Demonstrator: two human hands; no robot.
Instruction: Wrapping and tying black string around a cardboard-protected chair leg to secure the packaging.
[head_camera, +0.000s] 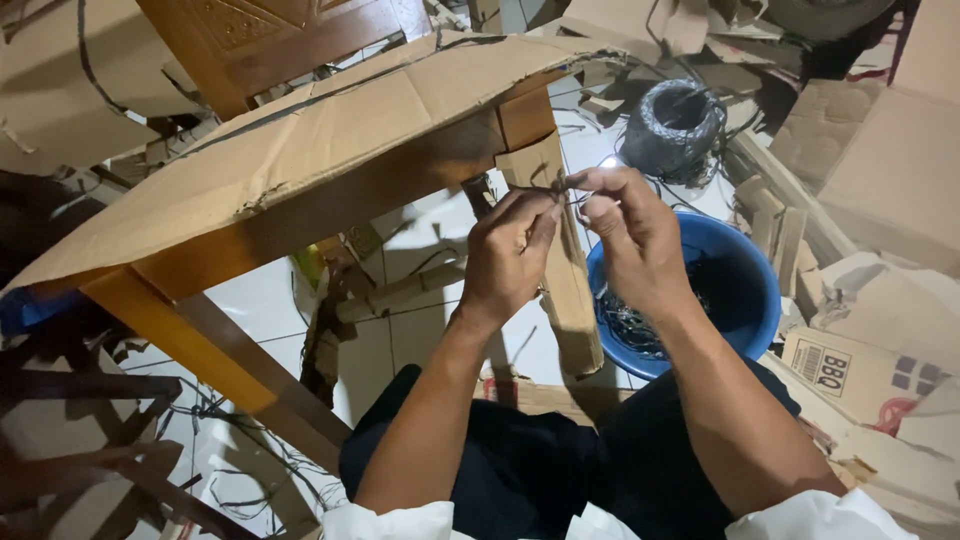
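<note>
The fingers (545, 215) of both hands pinch a thin dark wire (568, 190) between them, closed on it from either side: the left hand (508, 255) grips one end with thumb and forefinger, and the right hand (630, 235) clamps the other, knuckles raised, so that the short stretch between them stays taut at chest height, just in front of the counter (300, 150). Held this way, the wire seems to be getting twisted or tied, though the exact knot is too small to tell. Just below the right hand sits a round blue plastic bowl (750, 290) on the floor (400, 340), with a tangle of fine dark wire scraps in it, within easy reach. Beyond it stands a coil (672, 128) of dark wire, wound thick and glossy. The counter is varnished brown wood, its top wrapped in creased, torn cardboard. The floor is pale glazed tile, littered with wire offcuts, flattened cartons (860, 370) and rough wooden sticks (780, 225).
</note>
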